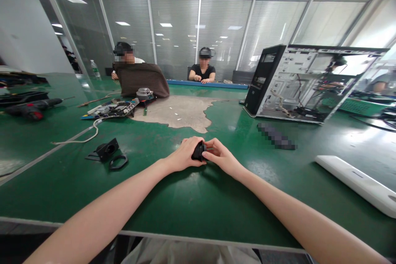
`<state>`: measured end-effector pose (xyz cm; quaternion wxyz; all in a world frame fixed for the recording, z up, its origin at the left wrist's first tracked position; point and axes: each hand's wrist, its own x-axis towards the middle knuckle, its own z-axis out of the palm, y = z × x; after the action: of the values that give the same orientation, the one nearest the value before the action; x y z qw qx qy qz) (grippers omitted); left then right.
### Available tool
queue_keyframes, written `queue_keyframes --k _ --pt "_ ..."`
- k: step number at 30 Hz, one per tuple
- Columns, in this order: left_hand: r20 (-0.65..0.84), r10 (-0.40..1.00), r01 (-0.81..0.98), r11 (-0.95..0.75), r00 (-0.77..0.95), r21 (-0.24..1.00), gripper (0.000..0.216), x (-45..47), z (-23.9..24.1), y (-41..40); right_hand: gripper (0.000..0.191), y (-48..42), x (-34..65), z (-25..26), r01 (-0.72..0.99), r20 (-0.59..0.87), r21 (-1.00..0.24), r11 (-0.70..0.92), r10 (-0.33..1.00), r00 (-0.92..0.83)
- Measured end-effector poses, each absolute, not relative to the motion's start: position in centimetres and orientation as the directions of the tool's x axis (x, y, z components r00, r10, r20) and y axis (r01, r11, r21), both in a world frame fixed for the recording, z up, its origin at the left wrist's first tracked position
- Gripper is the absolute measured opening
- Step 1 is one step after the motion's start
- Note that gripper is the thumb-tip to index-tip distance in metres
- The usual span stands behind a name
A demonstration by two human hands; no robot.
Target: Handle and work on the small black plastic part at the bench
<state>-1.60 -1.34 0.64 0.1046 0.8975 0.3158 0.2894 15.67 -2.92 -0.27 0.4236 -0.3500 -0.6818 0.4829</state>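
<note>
Both hands were closed on one small black part (199, 151), held low over the green table (185, 206) near its middle; whether it rested on the surface could not be told. The left hand (185, 156) was wrapped around its left side, and the right hand (220, 154) was pinched on its right edge. The part was set between the hands, touching both, its long axis roughly upright. A bracket (107, 149) lay well apart to the left, a white panel (355, 181) to the right.
</note>
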Motion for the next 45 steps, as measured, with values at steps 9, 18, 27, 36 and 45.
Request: queue_keyframes --k 9,18,27,36,45 --pt "0.457 0.635 0.517 -0.772 0.622 0.369 0.055 -1.47 0.47 -1.23 0.022 -3.17 15.39 0.11 0.048 0.265 -0.953 0.3 0.897 -0.354" --pt "0.446 0.646 0.524 -0.764 0.62 0.377 0.052 -1.51 0.51 -1.29 0.031 -3.22 15.85 -0.07 0.014 0.254 -0.955 0.295 0.845 -0.471" --pt "0.464 0.631 0.512 -0.775 0.622 0.37 0.056 -1.55 0.42 -1.22 0.024 -2.72 15.28 -0.41 0.065 0.276 -0.947 0.315 0.9 -0.338" --pt "0.456 0.625 0.515 -0.781 0.634 0.354 0.054 -1.61 0.58 -1.23 0.029 -3.41 15.69 0.13 -0.01 0.251 -0.961 0.276 0.856 -0.452" --pt "0.461 0.63 0.512 -0.777 0.625 0.368 0.056 -1.59 0.58 -1.35 0.025 -2.71 15.3 -0.15 0.065 0.269 -0.949 0.308 0.902 -0.339"
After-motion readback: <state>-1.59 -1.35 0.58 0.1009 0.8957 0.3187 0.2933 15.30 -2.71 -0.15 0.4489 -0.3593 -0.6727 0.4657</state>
